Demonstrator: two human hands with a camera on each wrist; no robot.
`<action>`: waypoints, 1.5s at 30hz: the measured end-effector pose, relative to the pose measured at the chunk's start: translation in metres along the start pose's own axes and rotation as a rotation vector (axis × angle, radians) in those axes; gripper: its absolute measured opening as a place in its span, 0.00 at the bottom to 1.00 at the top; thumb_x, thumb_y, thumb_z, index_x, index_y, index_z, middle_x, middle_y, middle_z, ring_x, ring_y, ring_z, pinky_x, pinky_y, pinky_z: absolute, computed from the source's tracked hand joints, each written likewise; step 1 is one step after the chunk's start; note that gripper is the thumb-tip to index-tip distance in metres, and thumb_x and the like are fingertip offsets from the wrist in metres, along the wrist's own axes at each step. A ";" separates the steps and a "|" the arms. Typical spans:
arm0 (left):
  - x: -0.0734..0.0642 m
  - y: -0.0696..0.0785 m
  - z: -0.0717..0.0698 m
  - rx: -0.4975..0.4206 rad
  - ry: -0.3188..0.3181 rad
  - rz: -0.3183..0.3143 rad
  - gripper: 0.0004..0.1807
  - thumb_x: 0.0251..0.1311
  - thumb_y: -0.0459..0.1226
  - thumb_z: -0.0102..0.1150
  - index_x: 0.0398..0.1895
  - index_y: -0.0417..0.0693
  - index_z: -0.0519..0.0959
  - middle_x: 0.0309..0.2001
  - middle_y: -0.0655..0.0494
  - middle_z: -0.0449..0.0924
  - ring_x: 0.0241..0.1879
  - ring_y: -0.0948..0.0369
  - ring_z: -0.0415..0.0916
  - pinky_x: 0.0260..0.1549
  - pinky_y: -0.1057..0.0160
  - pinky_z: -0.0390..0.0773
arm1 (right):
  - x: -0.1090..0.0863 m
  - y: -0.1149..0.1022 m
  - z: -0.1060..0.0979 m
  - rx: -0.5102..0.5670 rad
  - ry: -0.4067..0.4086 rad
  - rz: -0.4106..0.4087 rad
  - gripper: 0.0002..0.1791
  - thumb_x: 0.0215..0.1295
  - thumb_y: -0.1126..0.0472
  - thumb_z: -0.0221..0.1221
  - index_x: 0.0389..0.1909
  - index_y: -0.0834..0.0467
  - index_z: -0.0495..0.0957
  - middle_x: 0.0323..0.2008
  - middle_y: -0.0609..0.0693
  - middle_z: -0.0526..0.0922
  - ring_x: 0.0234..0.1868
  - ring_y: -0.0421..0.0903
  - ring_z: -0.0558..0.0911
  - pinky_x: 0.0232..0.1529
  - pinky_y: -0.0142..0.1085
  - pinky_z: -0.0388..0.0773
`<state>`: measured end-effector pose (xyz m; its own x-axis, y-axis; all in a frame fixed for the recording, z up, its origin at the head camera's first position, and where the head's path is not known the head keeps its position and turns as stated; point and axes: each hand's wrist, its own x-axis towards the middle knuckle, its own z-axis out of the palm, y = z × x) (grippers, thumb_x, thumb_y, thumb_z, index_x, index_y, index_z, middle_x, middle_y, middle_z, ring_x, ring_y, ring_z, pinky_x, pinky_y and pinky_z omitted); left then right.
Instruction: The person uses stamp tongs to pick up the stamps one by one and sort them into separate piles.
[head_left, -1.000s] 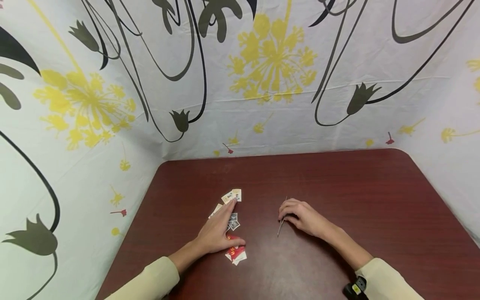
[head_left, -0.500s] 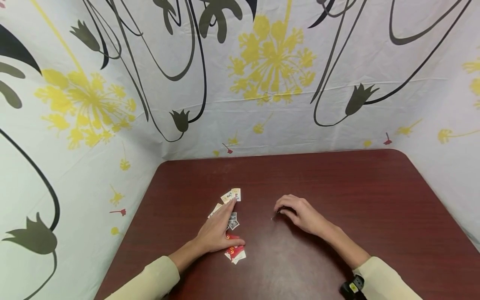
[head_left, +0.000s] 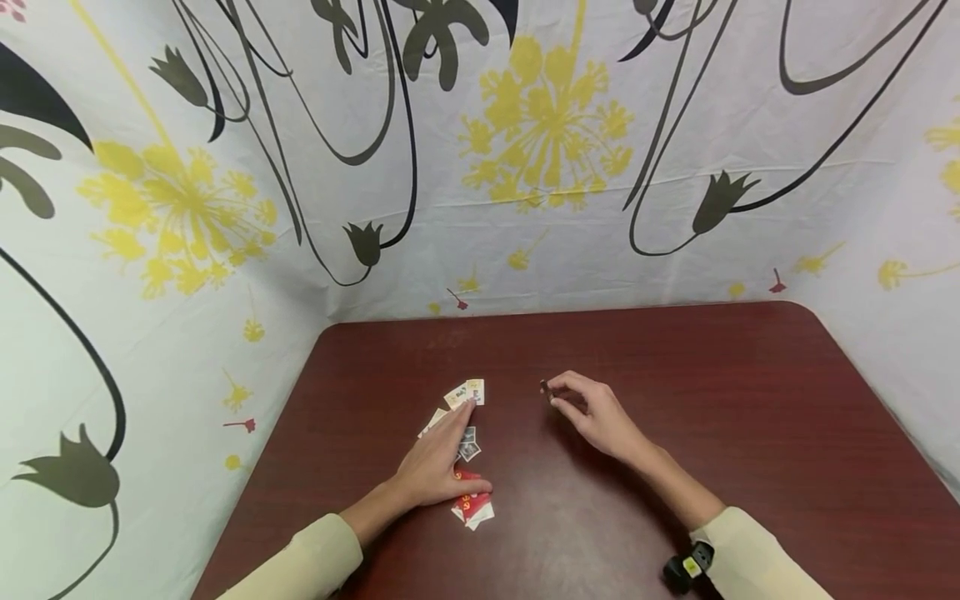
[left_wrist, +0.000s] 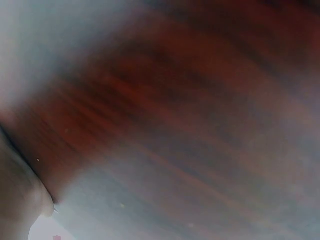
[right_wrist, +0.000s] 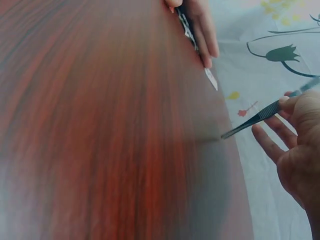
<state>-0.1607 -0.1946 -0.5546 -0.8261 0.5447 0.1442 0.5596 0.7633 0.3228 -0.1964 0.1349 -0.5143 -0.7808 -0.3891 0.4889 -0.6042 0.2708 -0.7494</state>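
Observation:
My left hand (head_left: 433, 462) rests flat over small postage stamps on the table, fingers stretched away from me and thumb out to the right. Cream stamps (head_left: 457, 395) show past its fingertips, grey stamps (head_left: 469, 451) lie between finger and thumb, and red and white stamps (head_left: 472, 505) sit around the thumb. To the right, my right hand (head_left: 596, 414) is raised above the table and pinches dark metal tweezers (right_wrist: 260, 115) between thumb and fingers. In the right wrist view the tweezer tips point left and hold nothing visible. The left wrist view is blurred, with part of the hand (left_wrist: 22, 195) at lower left.
A dark red wood-grain table (head_left: 675, 358) with rounded far corners spreads under both hands. White cloth (head_left: 420, 167) printed with flowers hangs behind it and along both sides. A black strap device (head_left: 686, 568) sits at the right wrist.
My right hand has lifted the tweezers and moved them farther from me and slightly left, turning them so they look shorter. The left hand and the stamps have stayed in place.

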 end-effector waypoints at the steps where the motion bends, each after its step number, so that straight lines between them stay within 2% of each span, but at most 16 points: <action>1: 0.000 0.000 0.000 0.002 0.000 0.001 0.73 0.50 0.76 0.67 0.87 0.43 0.46 0.85 0.48 0.53 0.82 0.51 0.54 0.75 0.46 0.64 | 0.001 0.000 0.001 0.026 0.016 0.028 0.12 0.69 0.75 0.66 0.50 0.63 0.84 0.48 0.57 0.88 0.49 0.52 0.89 0.49 0.45 0.88; 7: 0.000 -0.001 0.001 -0.007 -0.001 0.003 0.73 0.51 0.77 0.65 0.87 0.43 0.47 0.85 0.48 0.52 0.82 0.51 0.54 0.75 0.44 0.64 | 0.012 0.000 0.008 0.229 0.099 0.159 0.08 0.72 0.73 0.64 0.49 0.66 0.83 0.49 0.64 0.87 0.50 0.59 0.88 0.51 0.35 0.86; 11: -0.001 -0.001 0.001 -0.004 -0.016 -0.010 0.73 0.51 0.77 0.64 0.88 0.45 0.46 0.85 0.50 0.51 0.83 0.53 0.52 0.76 0.46 0.62 | 0.021 0.003 0.013 0.312 0.147 0.221 0.06 0.72 0.72 0.65 0.47 0.68 0.82 0.49 0.67 0.86 0.51 0.60 0.88 0.50 0.32 0.86; 16: -0.001 -0.001 0.001 -0.013 -0.029 -0.021 0.73 0.51 0.76 0.66 0.88 0.45 0.44 0.86 0.51 0.50 0.83 0.55 0.50 0.77 0.48 0.60 | 0.030 0.007 0.021 0.400 0.209 0.296 0.08 0.71 0.73 0.65 0.48 0.71 0.82 0.49 0.68 0.87 0.50 0.53 0.89 0.51 0.35 0.86; 21: -0.001 -0.001 0.001 -0.002 -0.032 -0.020 0.73 0.51 0.77 0.65 0.88 0.46 0.43 0.86 0.51 0.49 0.83 0.55 0.50 0.77 0.47 0.60 | 0.039 0.008 0.030 0.558 0.291 0.411 0.13 0.70 0.75 0.65 0.53 0.77 0.81 0.50 0.72 0.86 0.46 0.44 0.90 0.53 0.43 0.86; 26: -0.001 -0.002 0.002 0.009 -0.018 -0.001 0.73 0.52 0.77 0.64 0.88 0.44 0.45 0.85 0.50 0.50 0.83 0.53 0.51 0.77 0.46 0.62 | 0.048 0.012 0.041 0.700 0.382 0.507 0.18 0.70 0.76 0.65 0.57 0.82 0.76 0.51 0.75 0.85 0.44 0.44 0.91 0.53 0.45 0.86; 30: -0.001 -0.001 0.001 0.013 -0.013 0.006 0.73 0.52 0.77 0.64 0.87 0.43 0.45 0.85 0.49 0.51 0.83 0.53 0.52 0.77 0.47 0.62 | 0.054 0.017 0.050 0.799 0.459 0.589 0.18 0.69 0.77 0.64 0.56 0.82 0.76 0.48 0.69 0.88 0.43 0.45 0.92 0.53 0.44 0.87; 35: 0.000 -0.003 0.003 0.012 -0.003 0.013 0.73 0.52 0.77 0.64 0.87 0.43 0.46 0.85 0.47 0.52 0.82 0.53 0.52 0.77 0.47 0.62 | 0.061 0.019 0.060 0.842 0.526 0.689 0.17 0.70 0.76 0.65 0.56 0.79 0.77 0.43 0.59 0.91 0.42 0.45 0.92 0.52 0.43 0.87; 42: 0.000 -0.003 0.002 0.021 -0.033 -0.004 0.73 0.52 0.78 0.63 0.88 0.44 0.43 0.86 0.49 0.49 0.83 0.56 0.49 0.78 0.50 0.59 | 0.070 0.020 0.073 0.803 0.581 0.756 0.13 0.70 0.75 0.65 0.50 0.77 0.77 0.50 0.66 0.88 0.38 0.42 0.91 0.52 0.43 0.87; 45: 0.000 -0.003 0.001 0.025 -0.031 0.000 0.73 0.52 0.77 0.64 0.88 0.43 0.44 0.86 0.48 0.49 0.83 0.56 0.49 0.78 0.50 0.59 | 0.072 0.021 0.079 0.797 0.621 0.763 0.12 0.69 0.76 0.65 0.49 0.77 0.77 0.48 0.65 0.89 0.36 0.42 0.91 0.51 0.44 0.87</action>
<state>-0.1628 -0.1965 -0.5566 -0.8238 0.5551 0.1147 0.5615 0.7714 0.2994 -0.2529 0.0426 -0.5299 -0.9609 0.1675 -0.2207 0.1261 -0.4446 -0.8868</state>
